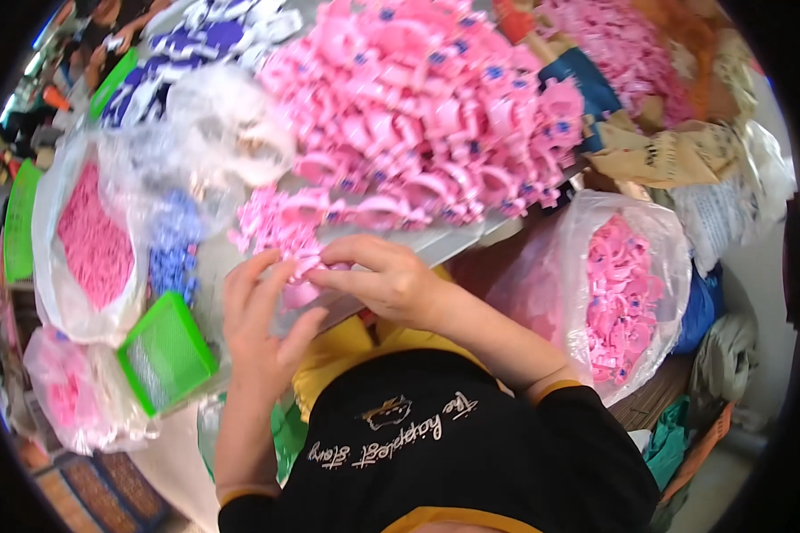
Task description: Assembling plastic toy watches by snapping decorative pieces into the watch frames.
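Note:
Close to the table's near edge, a small pink plastic part [302,291] sits between both my hands. My right hand [389,282] pinches it from the right with thumb and forefinger. Curled around its left side is my left hand [260,311], fingertips on its top and thumb close below. The part's exact shape is partly hidden by my fingers. Just beyond lies a small cluster of pink pieces [276,218], and behind that rises a large heap of pink plastic parts [418,107], many with small blue pieces in them.
At left are blue pieces [173,258], a white bag of small pink pieces [96,240] and a green basket [167,355]. A clear bag of pink parts [622,302] stands to my right. White and purple parts [200,44] lie far left, beside crumpled clear plastic [227,115].

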A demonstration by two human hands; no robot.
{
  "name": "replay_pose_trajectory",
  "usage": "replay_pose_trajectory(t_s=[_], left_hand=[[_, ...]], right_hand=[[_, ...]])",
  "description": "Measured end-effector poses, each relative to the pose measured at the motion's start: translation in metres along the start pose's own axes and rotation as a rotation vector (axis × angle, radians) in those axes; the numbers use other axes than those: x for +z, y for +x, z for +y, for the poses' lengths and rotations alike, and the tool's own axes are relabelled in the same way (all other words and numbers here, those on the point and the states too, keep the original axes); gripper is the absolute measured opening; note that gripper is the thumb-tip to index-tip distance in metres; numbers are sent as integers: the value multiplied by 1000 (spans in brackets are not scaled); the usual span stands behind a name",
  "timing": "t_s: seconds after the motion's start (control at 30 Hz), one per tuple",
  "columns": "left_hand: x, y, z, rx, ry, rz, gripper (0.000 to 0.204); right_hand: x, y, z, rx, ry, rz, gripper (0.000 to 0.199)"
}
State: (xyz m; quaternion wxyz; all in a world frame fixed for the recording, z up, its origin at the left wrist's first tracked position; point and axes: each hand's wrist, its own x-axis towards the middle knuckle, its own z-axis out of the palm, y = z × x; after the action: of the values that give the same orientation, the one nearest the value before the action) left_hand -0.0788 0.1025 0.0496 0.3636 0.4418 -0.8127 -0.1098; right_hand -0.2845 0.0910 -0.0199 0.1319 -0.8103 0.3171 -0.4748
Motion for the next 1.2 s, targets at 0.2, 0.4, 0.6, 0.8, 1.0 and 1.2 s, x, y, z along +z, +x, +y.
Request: replay_pose_trajectory(t_s=[0.2, 0.4, 0.6, 0.8, 1.0, 1.2], left_hand=[[-5, -20, -25, -220, -140, 134, 22], [8, -34, -18, -133, -163, -126, 11], [17, -36, -18, -105, -196, -175, 9], [13, -42, -22, -132, -224, -216, 9], [22, -44, -24, -201, -214, -221, 9], [30, -37, -20, -147, -275, -264, 10]], right_hand=[[-48, 50, 11, 66, -57, 274, 32], [-110, 126, 48, 36, -398, 543, 33], [-147, 157, 89, -36, -722, 543, 27], [-193, 120, 86, 76, -795, 802, 21], [-218, 48, 84, 504, -1077, 798, 25], [-199, 15, 109, 607, -1204, 702, 22]])
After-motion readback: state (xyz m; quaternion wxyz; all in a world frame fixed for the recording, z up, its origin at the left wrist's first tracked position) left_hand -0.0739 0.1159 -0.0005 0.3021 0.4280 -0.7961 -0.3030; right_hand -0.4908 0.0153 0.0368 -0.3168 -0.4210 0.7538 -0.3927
